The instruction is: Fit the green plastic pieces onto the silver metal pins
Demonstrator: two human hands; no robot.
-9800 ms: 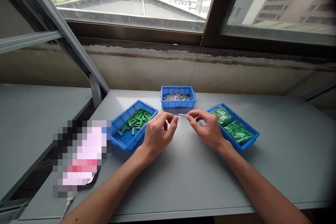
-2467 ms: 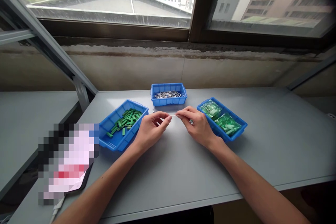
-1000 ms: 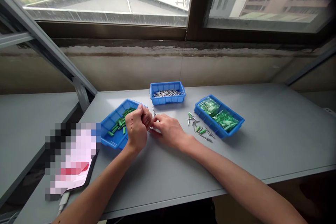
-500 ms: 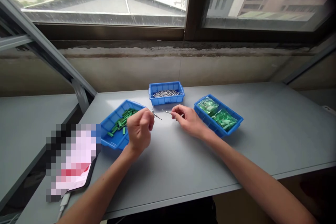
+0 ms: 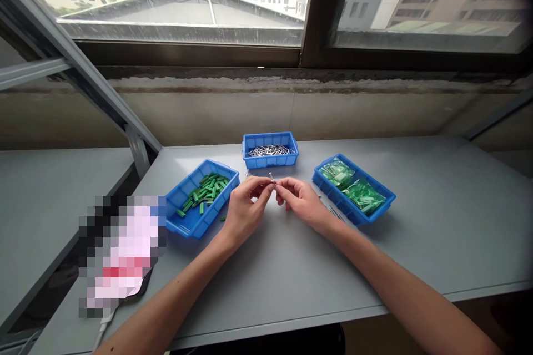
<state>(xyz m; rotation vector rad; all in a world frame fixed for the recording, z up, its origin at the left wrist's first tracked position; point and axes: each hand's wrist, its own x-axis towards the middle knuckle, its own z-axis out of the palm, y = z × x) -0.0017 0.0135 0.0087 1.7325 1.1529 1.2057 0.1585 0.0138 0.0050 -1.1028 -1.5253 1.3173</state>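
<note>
On my feed, my left hand (image 5: 245, 209) and right hand (image 5: 300, 199) are both pinched closed on a small metal rivet (image 5: 271, 177), held over the grey bench (image 5: 375, 272) just in front of the blue rivet tray (image 5: 270, 161).

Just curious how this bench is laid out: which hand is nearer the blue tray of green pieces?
The left hand is nearer, close beside the tray's right end. The right hand is farther away, on the left hand's other side.

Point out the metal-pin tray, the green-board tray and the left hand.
Metal-pin tray (image 5: 270, 162): head view, front wall.
Green-board tray (image 5: 336, 201): head view, near wall.
Left hand (image 5: 246, 205): head view, back of hand.
</note>
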